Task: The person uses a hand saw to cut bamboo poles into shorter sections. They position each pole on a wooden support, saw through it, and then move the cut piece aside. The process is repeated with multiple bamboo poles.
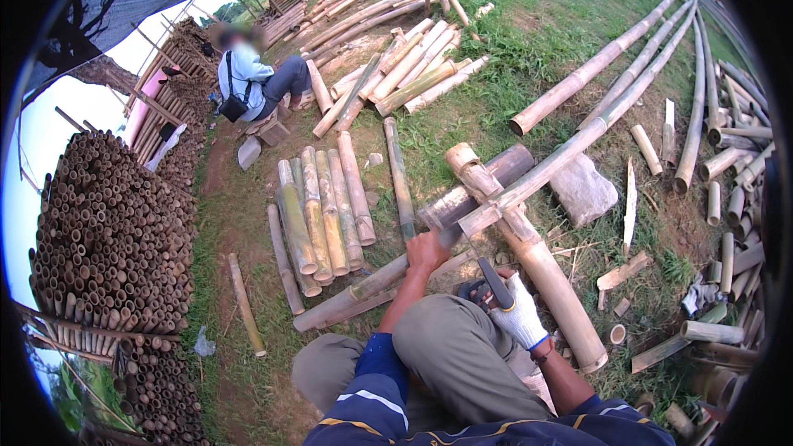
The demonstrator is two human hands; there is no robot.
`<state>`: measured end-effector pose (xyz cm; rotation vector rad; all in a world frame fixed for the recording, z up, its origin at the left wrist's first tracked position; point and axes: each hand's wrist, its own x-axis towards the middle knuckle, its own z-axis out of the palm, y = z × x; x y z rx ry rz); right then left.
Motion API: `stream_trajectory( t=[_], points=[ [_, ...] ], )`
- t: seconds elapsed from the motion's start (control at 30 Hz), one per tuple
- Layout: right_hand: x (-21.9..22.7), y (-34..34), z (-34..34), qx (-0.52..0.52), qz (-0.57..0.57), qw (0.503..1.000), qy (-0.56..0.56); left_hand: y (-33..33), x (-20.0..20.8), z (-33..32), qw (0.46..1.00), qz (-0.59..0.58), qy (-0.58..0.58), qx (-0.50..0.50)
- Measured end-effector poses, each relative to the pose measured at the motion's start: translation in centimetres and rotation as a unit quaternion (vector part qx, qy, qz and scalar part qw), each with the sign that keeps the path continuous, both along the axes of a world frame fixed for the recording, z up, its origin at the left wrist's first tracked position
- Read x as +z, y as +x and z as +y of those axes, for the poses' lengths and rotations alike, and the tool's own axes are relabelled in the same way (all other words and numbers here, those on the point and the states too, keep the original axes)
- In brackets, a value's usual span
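Note:
My bare left hand [427, 251] reaches forward and closes on a short bamboo pole [347, 296] that lies slantwise on the ground before my knees. My right hand [520, 312], in a white glove, grips the dark handle of a cutting tool [494, 282] just above my right knee. A thick pale bamboo trunk [545, 272] runs from beside the gloved hand up to a knobbly end. A long thin bamboo pole [578, 139] crosses that trunk and stretches off to the upper right. A dark bamboo log [483, 183] lies under them.
Cut bamboo sections [322, 206] lie in a row left of centre, more [405, 74] behind. A stack of bamboo tubes [107, 231] stands at left. A seated person [256, 78] is at the back. A grey stone [583, 190], offcuts and long poles [702, 99] fill the right.

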<state>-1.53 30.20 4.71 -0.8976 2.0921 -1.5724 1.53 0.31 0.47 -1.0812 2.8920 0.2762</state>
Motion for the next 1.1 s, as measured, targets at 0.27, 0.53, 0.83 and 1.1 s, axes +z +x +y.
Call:
stream_trajectory(
  t=[0.27, 0.53, 0.83, 1.1],
  points=[
    [5.5, 5.8, 13.5, -0.015, 0.009, 0.997, 0.081, -0.7, 0.0, 0.0, 1.000, 0.018, 0.007, 0.014],
    [1.8, -3.4, -5.6, 0.013, -0.047, 0.999, 0.001, -0.2, 0.0, -0.6, 1.000, -0.006, 0.002, -0.002],
    [6.1, 6.9, 15.5, -0.014, -0.070, 0.990, 0.119, -0.4, 0.8, 0.7, 0.999, 0.001, 0.034, 0.008],
    [5.1, -1.9, -0.9, 0.033, -0.127, 0.990, 0.048, 0.1, -0.1, -1.7, 1.000, -0.015, 0.013, 0.005]
  ],
)
